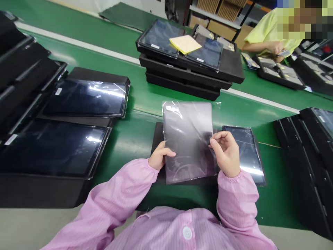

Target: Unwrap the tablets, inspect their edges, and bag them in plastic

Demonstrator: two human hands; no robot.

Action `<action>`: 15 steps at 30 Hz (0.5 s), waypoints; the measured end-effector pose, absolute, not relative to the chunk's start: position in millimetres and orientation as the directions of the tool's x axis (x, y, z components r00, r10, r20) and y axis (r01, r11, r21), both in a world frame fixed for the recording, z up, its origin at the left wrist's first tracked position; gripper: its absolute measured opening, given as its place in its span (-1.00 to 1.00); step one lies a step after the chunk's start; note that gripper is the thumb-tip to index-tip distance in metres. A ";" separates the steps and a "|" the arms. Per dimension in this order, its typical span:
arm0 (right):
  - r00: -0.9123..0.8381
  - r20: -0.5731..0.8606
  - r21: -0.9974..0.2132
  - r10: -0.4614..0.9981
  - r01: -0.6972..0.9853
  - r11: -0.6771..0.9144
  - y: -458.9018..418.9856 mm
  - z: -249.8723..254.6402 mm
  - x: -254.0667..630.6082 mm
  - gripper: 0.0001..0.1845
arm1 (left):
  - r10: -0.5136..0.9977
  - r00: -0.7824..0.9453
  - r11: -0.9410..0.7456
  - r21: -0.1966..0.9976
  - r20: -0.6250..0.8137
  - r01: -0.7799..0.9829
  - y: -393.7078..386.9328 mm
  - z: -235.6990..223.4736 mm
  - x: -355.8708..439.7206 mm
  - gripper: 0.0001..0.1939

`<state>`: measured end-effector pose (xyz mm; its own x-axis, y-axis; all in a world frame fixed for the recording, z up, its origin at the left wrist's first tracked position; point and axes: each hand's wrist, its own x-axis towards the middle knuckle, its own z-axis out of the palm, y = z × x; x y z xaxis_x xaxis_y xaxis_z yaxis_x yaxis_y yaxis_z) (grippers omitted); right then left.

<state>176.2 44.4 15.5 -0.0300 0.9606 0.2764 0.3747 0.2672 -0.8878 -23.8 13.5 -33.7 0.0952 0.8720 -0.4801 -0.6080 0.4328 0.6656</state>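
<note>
A grey tablet point(191, 128) in a clear plastic bag point(179, 177) is held up in front of me, its back with the camera bump towards me. My left hand point(160, 155) grips its left edge, thumb on the near face and the other fingers hidden behind. At the right edge, my right hand point(225, 151) has thumb and fingertips pinched together at the bag's film. Under the tablet lies a black pad or tray point(157, 133), mostly covered. Just right of my right hand, another tablet point(246, 149) lies screen up on the green table.
Black foam trays with bagged tablets point(88, 99) stand on the left. Ahead is a tray stack point(186, 78) bearing tablets and a yellow pad point(185, 44). More black trays point(299, 156) rise on the right. A co-worker in yellow point(267, 31) handles something small across the table.
</note>
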 end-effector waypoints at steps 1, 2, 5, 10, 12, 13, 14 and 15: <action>-0.018 0.281 -0.888 0.959 0.374 0.267 44.1 12.4 176.7 -0.85 | 0.872 0.107 0.438 0.662 -0.478 -0.609 14.1 -32.9 -23.8 -0.81; -0.004 0.295 -0.879 0.955 0.391 0.273 43.8 9.6 178.1 -0.80 | 0.870 0.118 0.444 0.658 -0.478 -0.608 14.3 -32.6 -23.9 -0.82; 0.025 0.306 -0.843 0.952 0.472 0.258 42.1 2.1 186.5 -0.66 | 0.858 0.126 0.462 0.641 -0.498 -0.613 13.4 -34.2 -24.8 -0.76; -0.007 0.015 -0.934 1.000 0.356 0.017 32.8 -11.0 201.1 -0.51 | 0.844 0.129 0.475 0.611 -0.521 -0.634 12.1 -35.8 -25.4 -0.73; -0.059 -0.090 -0.960 0.994 0.269 -0.071 27.2 -16.0 201.6 -0.58 | 0.856 0.133 0.458 0.615 -0.499 -0.642 12.1 -36.3 -25.4 -0.71; -0.075 -0.116 -0.965 0.990 0.243 -0.095 24.4 -18.2 200.8 -0.60 | 0.867 0.143 0.448 0.621 -0.478 -0.643 12.1 -37.2 -25.6 -0.71; -0.080 -0.127 -0.968 0.989 0.228 -0.105 21.8 -19.9 199.6 -0.60 | 0.878 0.161 0.440 0.627 -0.452 -0.643 12.0 -38.7 -25.9 -0.72; -0.075 -0.129 -0.970 0.989 0.219 -0.110 19.4 -21.3 198.3 -0.58 | 0.887 0.184 0.434 0.631 -0.423 -0.644 11.7 -40.7 -26.5 -0.73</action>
